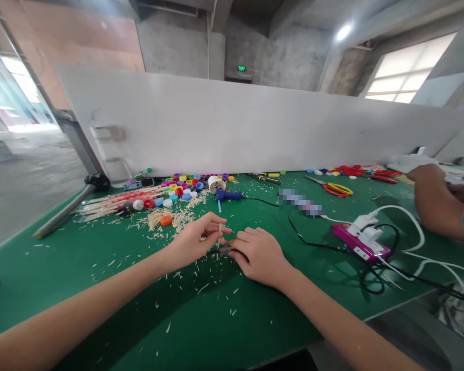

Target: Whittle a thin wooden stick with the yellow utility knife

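My left hand (199, 238) pinches a short thin wooden stick (219, 234) upright between thumb and fingers, over the green table (100, 288). My right hand (257, 255) is closed beside it, gripping a small dark tool (224, 251) whose tip meets the stick's lower end. The tool is mostly hidden under my fingers. Wood shavings (170, 219) lie scattered around both hands.
Coloured bottle caps (181, 188), chopsticks (116, 200), a blue glue gun (228, 195), a white cup (215, 183) and a hammer (71, 203) lie at the back left. A pink power strip (361, 242) with cables sits right. Scissors (334, 189) lie beyond. Another person's arm (435, 201) rests far right.
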Demonstrator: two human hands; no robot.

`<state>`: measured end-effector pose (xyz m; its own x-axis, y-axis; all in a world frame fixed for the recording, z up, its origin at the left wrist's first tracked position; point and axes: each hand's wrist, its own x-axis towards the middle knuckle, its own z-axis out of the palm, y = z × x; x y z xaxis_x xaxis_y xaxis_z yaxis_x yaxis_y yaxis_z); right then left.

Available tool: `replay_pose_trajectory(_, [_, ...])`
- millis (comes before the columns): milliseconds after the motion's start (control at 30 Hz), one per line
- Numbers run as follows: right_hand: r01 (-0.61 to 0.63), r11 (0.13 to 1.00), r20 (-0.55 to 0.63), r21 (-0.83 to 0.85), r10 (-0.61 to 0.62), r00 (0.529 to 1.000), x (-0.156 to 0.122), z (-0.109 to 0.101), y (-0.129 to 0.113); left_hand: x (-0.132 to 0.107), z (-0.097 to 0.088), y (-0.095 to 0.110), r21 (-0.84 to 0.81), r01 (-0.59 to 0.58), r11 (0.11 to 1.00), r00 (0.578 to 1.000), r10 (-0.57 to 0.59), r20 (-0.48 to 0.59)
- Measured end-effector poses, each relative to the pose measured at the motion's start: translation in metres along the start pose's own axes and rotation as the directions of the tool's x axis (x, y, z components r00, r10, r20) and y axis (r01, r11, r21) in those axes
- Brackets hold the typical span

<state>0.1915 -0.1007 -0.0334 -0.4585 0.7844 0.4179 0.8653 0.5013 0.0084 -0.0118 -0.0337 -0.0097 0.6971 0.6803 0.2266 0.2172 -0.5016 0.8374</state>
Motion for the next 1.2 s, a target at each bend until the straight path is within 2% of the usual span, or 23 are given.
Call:
replay_pose_trajectory(133, [0.005,0.999,0.068,0.040,-0.007,0.998,0.006,-0.005,0.001,-0.001,0.001,0.000,-0.009,0.007,1.000,1.000,-0.007,-0.004])
replay_pose_trajectory(267, [0.041,0.999,0.113,0.002,-0.041,0.993,0.003,-0.005,-0.001,-0.002,0.002,0.002,-0.025,0.004,1.000,1.000,-0.004,0.008])
replay_pose_trajectory(400, [0.045,0.999,0.011,-0.003,-0.045,0.999,-0.003,0.000,-0.003,-0.003,0.004,0.005,-0.018,-0.005,1.000,1.000,0.006,0.020])
replay_pose_trajectory(500, [0.020,1.000,-0.053,-0.011,-0.020,0.998,-0.003,0.001,-0.002,-0.001,0.004,0.003,0.091,-0.040,0.995,0.998,0.044,-0.048])
replay_pose_trajectory(633, [0.012,1.000,0.003,0.005,-0.012,1.000,0.002,-0.003,0.000,0.002,0.005,-0.003,0.173,-0.016,0.985,0.989,0.041,-0.145])
replay_pose_trajectory(800, [0.055,0.998,0.096,0.021,-0.056,0.994,0.004,-0.003,0.000,0.001,0.004,-0.004,0.103,-0.025,0.994,0.992,0.038,-0.124])
replay_pose_trajectory(1067, [0.056,0.998,-0.078,0.014,-0.055,0.995,-0.003,0.004,-0.002,-0.001,0.004,0.002,0.115,-0.050,0.992,0.993,0.061,-0.096])
replay_pose_trajectory(1200, [0.054,0.998,-0.020,0.014,-0.053,0.998,0.000,0.002,-0.001,0.000,0.004,-0.005,0.117,-0.018,0.993,0.992,0.032,-0.123])
